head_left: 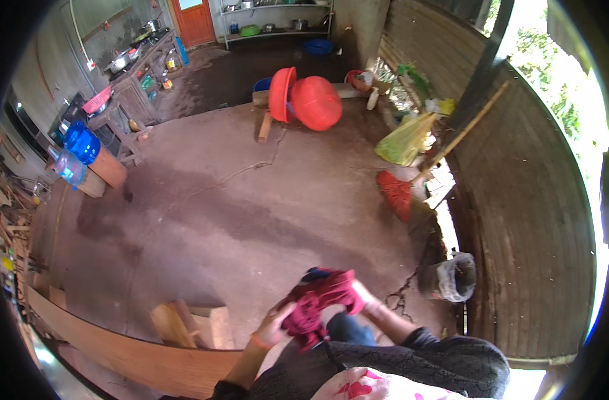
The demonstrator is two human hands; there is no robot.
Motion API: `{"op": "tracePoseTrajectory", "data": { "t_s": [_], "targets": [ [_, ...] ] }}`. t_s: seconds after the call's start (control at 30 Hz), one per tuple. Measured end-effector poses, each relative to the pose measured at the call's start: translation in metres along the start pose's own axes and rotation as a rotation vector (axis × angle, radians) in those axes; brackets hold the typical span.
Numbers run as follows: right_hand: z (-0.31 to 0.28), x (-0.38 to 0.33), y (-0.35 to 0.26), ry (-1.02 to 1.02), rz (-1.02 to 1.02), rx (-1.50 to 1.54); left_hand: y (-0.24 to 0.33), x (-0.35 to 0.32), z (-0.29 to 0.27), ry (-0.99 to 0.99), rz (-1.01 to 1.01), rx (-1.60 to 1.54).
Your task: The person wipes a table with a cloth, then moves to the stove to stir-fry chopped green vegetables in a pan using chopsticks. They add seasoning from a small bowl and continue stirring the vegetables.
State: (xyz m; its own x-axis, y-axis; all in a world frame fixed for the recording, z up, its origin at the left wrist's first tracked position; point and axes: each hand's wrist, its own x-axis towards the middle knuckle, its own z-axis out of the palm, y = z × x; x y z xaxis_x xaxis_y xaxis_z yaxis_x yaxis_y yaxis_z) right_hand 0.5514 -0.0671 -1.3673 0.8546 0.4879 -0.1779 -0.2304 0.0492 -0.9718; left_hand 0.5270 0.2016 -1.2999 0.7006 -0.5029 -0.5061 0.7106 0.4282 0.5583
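Note:
A bunched dark red cloth [307, 312], perhaps a garment, is held in front of my body, with a dark blue patch along its upper edge. My left hand [274, 324] grips its left side, fingers closed round the folds, an orange band at the wrist. At the right end, my right hand [362, 297] is partly covered by the brighter red part of the cloth; its fingers are hidden, though it supports that end.
Ahead lie red plastic basins [316, 103] by a low wooden beam. On the right are a red broom-like head [395, 195], a yellow-green bag [406, 140] and a lined bin [456, 277]. Wood blocks [191, 323] and a long board [131, 353] are near left; blue water jugs [82, 142] stand farther left.

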Motion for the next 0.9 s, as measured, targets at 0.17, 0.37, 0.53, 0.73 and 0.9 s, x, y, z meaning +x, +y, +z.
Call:
{"op": "tracePoseTrajectory", "data": {
  "t_s": [0.17, 0.37, 0.53, 0.73, 0.9],
  "targets": [
    [-0.079, 0.112, -0.058, 0.16, 0.11, 0.681, 0.115, 0.155, 0.021, -0.271, 0.019, 0.352],
    [-0.16, 0.305, -0.098, 0.045, 0.194, 0.941, 0.259, 0.306, -0.013, -0.27, 0.161, 0.675],
    [-0.186, 0.499, -0.176, -0.183, 0.277, 0.867, 0.385, 0.337, -0.064, 0.103, 0.28, 0.495],
    [-0.153, 0.704, -0.235, -0.492, 0.507, 0.871, 0.507, 0.337, -0.118, 0.269, 0.356, -0.396],
    [-0.064, 0.883, -0.25, -0.974, 0.211, 0.211, 0.621, 0.373, -0.203, 0.213, 0.544, -0.672]
  ]
}}
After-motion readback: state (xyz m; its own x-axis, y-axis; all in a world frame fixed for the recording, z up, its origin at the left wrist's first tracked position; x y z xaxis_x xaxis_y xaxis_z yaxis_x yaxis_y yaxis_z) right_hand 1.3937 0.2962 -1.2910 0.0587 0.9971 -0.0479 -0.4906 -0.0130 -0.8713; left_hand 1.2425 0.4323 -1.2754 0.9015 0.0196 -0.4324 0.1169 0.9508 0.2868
